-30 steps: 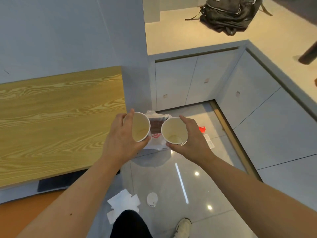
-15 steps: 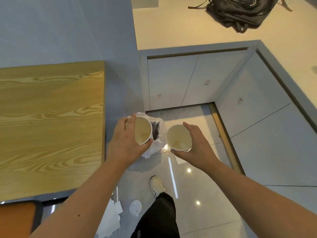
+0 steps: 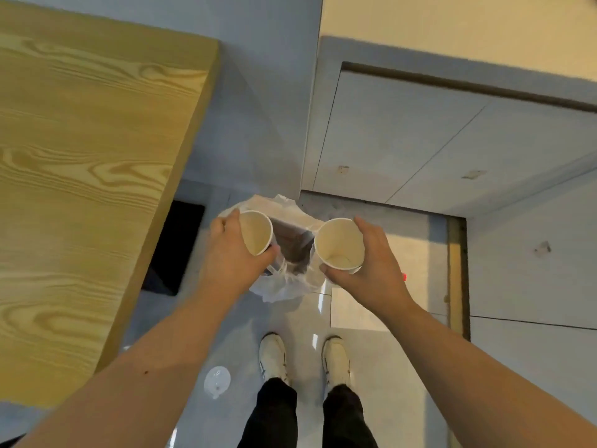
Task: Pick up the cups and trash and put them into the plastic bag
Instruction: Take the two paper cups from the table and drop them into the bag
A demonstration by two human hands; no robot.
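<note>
The left hand (image 3: 231, 257) is gripping one paper cup (image 3: 256, 232), the right hand (image 3: 365, 265) is clasping another cup (image 3: 339, 245). Both are hovering over the open plastic bag (image 3: 287, 253), shoes (image 3: 273, 357) standing just behind it.

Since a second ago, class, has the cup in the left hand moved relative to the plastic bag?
Yes. The left hand and its cup came forward, now over the plastic bag mouth.

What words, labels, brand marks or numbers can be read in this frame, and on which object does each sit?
None is legible.
White paper cup in the left hand: no print shows.
White paper cup in the right hand: no print shows.
Clear plastic bag: no print visible.
Round translucent lid on the floor: raised marks, too blurred to read.
</note>
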